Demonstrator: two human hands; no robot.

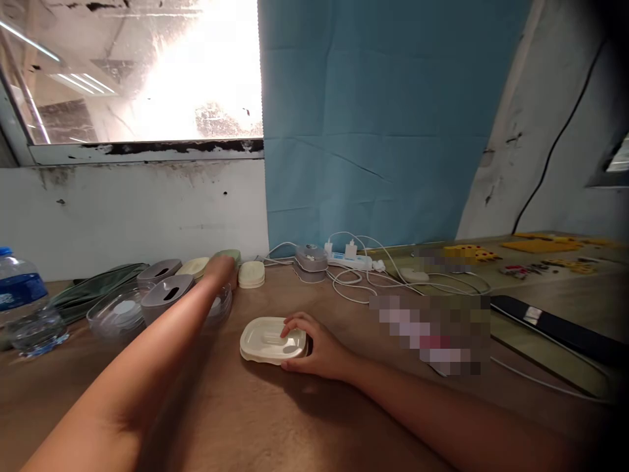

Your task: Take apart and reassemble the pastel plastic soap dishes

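In the middle of the table sits a cream oval lidded box [265,339], low and flat, with a raised ridge on its lid. My right hand [317,347] grips its right end, fingers over the lid and thumb at the near side. My left hand [221,270] reaches far out to a pale green container [230,254] near the wall; the hand is blurred and its fingers are hidden. Just right of it stands a smaller cream box [251,275]. Beneath my left forearm is a clear plastic container [219,307], partly covered.
Left of my left arm stand grey containers [162,298], a clear tub [115,311], a dark green bag [101,285] and a water bottle [24,301]. A grey stacked box [310,262], a power strip [351,261] and loose white cables lie at the back. At right lies a black case [555,328].
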